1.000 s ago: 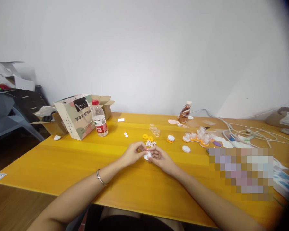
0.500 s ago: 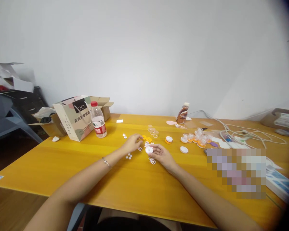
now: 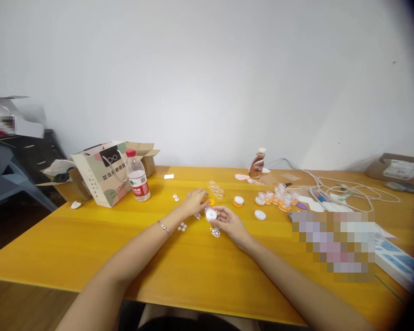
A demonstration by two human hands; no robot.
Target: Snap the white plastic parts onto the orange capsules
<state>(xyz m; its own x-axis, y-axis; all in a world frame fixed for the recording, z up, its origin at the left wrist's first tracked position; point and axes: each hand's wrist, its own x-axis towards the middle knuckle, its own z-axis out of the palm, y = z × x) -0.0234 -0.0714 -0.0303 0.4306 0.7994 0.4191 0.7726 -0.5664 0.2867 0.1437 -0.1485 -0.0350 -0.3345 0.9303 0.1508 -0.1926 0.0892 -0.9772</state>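
Note:
My right hand (image 3: 228,224) pinches a round white plastic disc (image 3: 211,215) by its edge, a little above the table. Close by on the left, my left hand (image 3: 195,202) has its fingers curled down around a small yellow ring (image 3: 204,198); its fingertips are partly hidden. Another yellow ring (image 3: 211,202) lies just right of those fingers. White openwork plastic pieces lie under and around the disc, one of them a spoked piece (image 3: 215,232) in front of my right hand. Small white round pieces (image 3: 182,226) rest below my left wrist.
Clear rings (image 3: 216,190) lie behind the hands. To the right are a white-and-orange round piece (image 3: 238,201), a white disc (image 3: 260,215) and a cluster of clear-and-orange pieces (image 3: 279,198). A water bottle (image 3: 137,177), paper bag (image 3: 106,177), brown bottle (image 3: 257,164) and cables (image 3: 331,184) stand or lie farther out.
My left hand has moved onto the left yellow ring, its fingers now lower and more curled. My right hand still holds the white disc. The whole view has shifted slightly.

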